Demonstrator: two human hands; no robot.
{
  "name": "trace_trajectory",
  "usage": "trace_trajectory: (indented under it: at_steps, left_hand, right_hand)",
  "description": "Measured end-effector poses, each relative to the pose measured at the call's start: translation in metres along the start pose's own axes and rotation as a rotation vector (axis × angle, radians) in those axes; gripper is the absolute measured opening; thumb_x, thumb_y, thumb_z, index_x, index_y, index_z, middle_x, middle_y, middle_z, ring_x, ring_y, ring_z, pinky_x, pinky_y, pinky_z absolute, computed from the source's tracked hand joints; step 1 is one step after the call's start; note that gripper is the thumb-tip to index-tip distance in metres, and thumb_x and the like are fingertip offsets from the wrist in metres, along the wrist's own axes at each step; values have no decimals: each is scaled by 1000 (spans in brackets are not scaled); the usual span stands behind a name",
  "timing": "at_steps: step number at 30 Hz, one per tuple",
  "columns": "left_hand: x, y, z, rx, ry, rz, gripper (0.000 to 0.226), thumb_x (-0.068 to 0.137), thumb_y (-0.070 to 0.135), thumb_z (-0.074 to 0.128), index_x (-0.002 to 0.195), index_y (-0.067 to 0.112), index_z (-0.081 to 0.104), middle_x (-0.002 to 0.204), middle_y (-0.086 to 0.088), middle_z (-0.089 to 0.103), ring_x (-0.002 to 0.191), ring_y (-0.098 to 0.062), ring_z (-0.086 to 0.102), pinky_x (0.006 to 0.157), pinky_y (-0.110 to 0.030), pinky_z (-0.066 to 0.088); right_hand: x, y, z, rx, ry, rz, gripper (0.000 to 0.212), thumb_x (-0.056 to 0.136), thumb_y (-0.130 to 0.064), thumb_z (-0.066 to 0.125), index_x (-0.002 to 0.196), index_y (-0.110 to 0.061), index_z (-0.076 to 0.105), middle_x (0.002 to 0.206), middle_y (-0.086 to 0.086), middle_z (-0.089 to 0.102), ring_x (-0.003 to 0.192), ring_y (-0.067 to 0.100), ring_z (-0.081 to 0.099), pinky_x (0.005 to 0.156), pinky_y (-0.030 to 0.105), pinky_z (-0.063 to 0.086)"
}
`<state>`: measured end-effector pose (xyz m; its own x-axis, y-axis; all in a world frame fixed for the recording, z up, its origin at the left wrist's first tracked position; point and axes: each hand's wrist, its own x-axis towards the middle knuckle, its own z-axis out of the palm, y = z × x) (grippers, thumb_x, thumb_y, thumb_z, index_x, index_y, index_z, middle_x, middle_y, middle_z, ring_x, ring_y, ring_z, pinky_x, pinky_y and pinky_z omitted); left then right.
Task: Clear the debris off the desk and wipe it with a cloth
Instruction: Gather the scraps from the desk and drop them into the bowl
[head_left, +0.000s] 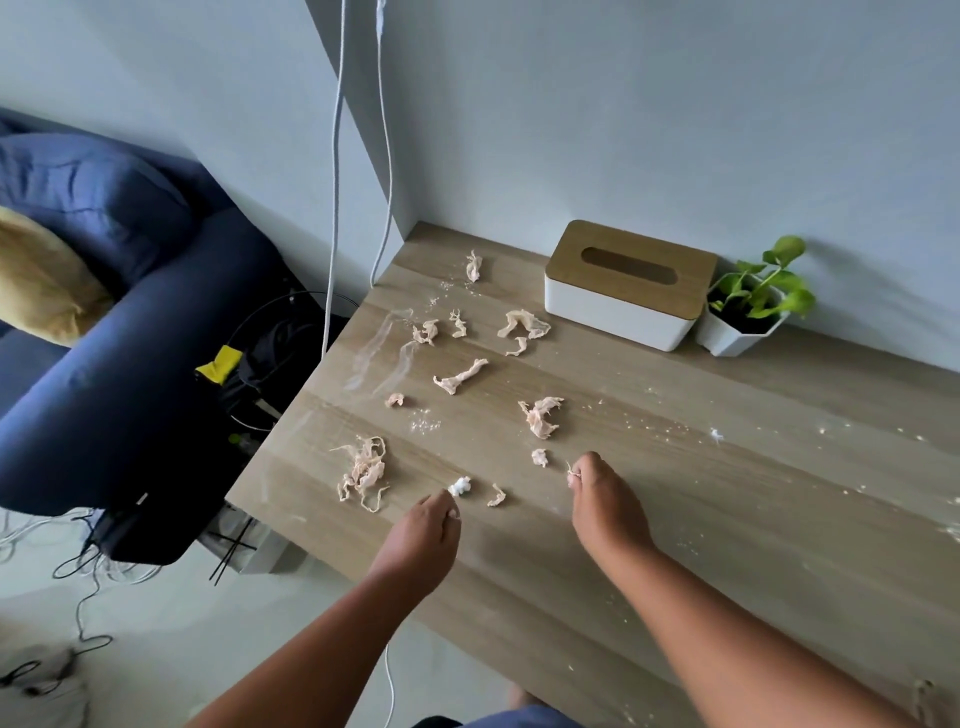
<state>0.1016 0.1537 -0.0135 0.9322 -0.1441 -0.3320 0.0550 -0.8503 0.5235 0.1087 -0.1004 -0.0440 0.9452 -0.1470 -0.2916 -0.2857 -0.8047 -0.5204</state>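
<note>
The wooden desk (675, 519) is strewn with several pale orange shreds, the largest tangle (362, 470) near its left edge and another clump (543, 417) mid-desk. A small white wad (460, 486) lies just beyond the fingertips of my left hand (423, 540), whose fingers are bunched; whether they touch it is unclear. My right hand (602, 499) is pinched on a thin shred of debris (571, 470), beside a small scrap (539, 457). White smears (382, 353) and crumbs dust the surface. No cloth is in view.
A white tissue box with a wooden lid (626, 283) and a small potted plant (748, 312) stand against the back wall. Two cords (335, 208) hang at the desk's left corner. A blue sofa (130, 312) and tangled cables fill the floor to the left.
</note>
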Motion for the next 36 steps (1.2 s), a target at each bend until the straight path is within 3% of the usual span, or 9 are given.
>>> trace_trajectory:
  at_steps: [3,7,12,15,20,24,27,31,36]
  left_hand:
    - [4,10,-7,30,31,-31,16,98,19,44,83,16,49,73,-3,55,72,-28,53,62,-38,39]
    - [7,19,-17,8,27,-31,19,94,15,47,77,9,42,63,-1,44,64,-26,44,57,-38,31]
    - [13,26,-25,17,50,-36,27,94,18,49,70,12,37,58,-2,41,59,-23,40,52,-38,25]
    - [16,30,-28,34,49,-60,28,93,15,48,67,12,36,58,-2,40,61,-26,41,55,-39,25]
    - [19,31,-30,6,51,-126,27,92,15,46,67,13,36,56,0,39,57,-21,37,55,-37,27]
    - [22,24,-30,5,49,-126,21,94,16,45,74,14,43,59,1,48,60,-22,44,55,-37,29]
    - [23,17,-29,-19,73,-130,18,95,20,46,78,17,49,66,1,57,67,-23,55,56,-34,35]
    - [26,7,-26,-38,57,-137,11,95,20,48,87,22,56,69,4,61,67,-18,58,55,-29,38]
    - [34,-6,-25,-26,-4,-144,19,97,15,41,108,26,51,77,1,61,66,-16,57,54,-28,35]
  right_hand:
    - [-3,2,-4,38,-62,8,23,92,-3,43,107,-21,48,105,0,60,84,27,59,67,31,41]
    - [-7,1,-7,81,-49,-35,33,94,0,41,120,-12,57,121,9,59,102,33,62,81,37,50]
    - [-17,0,-13,134,23,-84,9,99,-12,47,93,-10,54,96,10,58,87,31,57,72,37,41]
    - [-21,2,-16,108,40,-68,15,97,-15,47,82,-15,44,85,10,54,79,33,54,65,37,32]
    - [-20,-1,-19,112,64,-51,28,104,-27,44,77,-18,43,81,8,58,80,33,57,65,37,33]
    - [-15,-6,-17,104,47,-13,19,102,-23,44,88,-14,51,88,9,64,84,32,60,66,37,37]
    - [-11,-9,-16,148,17,-16,13,100,-16,46,88,-14,48,88,8,59,85,32,58,67,35,34]
    - [-8,-13,-10,242,9,8,10,99,-5,46,95,-4,55,96,13,61,89,30,58,76,36,42]
    - [-6,-17,-5,245,2,81,10,96,0,49,95,-8,56,95,8,61,85,27,56,72,34,40]
